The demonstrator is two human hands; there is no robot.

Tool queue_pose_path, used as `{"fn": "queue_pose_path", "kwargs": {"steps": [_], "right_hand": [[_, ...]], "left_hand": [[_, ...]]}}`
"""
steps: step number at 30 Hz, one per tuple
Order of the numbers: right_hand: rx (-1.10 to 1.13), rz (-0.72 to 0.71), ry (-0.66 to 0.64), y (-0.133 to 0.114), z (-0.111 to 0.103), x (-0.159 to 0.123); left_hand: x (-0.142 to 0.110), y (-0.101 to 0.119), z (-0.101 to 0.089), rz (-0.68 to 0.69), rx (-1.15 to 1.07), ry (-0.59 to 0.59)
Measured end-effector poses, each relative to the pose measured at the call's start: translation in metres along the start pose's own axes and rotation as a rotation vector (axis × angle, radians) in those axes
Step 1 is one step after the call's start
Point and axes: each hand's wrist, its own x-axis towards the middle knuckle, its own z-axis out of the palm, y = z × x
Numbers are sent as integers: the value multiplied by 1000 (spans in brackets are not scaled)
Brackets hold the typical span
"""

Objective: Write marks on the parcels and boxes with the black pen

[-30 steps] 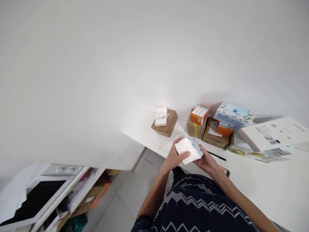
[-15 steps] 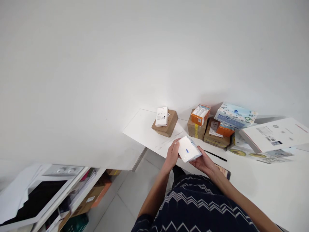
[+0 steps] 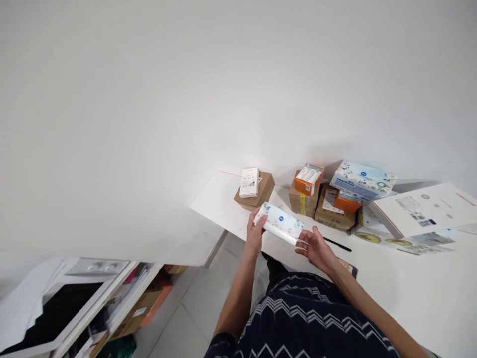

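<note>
A pack of tissues, pale blue and white with a floral print and a round blue logo, is held up over the near edge of the white table. My left hand grips its left end, thumb on top. At the right end, my right hand has its fingers spread and apart, close to the pack's corner; whether they touch it I cannot tell. Beyond the pack, a slim white box lies on a brown cardboard box.
Right of the hands, an orange box tops another cardboard box. Beside it stand a floral tissue box and a large flat white box. A black pen lies on the table. Lower left is a cluttered shelf.
The tissue pack has turned so its long printed side shows instead of its white face. My right hand has loosened and spread its fingers; my left hand shifted slightly left, still gripping.
</note>
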Motion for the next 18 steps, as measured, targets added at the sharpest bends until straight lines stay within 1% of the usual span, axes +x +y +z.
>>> {"fn": "queue_pose_path", "kwargs": {"steps": [2,4,6,8,9,11,13,16,18], "right_hand": [[-128,-150,57,0,-4,1],[-269,-276,68,2,-6,2],[-379,-351,-12,4,-6,0],[-433,-389,-104,6,-4,-3],[-444,-399,-127,6,-3,-4],[-449,-418,-121,6,0,-6],[-448,-436,-71,6,1,-7],[-443,-462,23,5,1,-7],[-446,-461,74,4,0,-6]], "left_hand": [[3,-3,0,-154,-145,23],[3,-7,0,-247,-219,42],[2,-12,3,-303,-256,51],[1,-15,5,-342,-267,32],[1,-16,5,-352,-263,11],[2,-17,3,-357,-222,-39],[3,-17,-1,-328,-114,-69],[5,-18,-8,-242,96,-71],[5,-18,-9,-209,143,-85]]}}
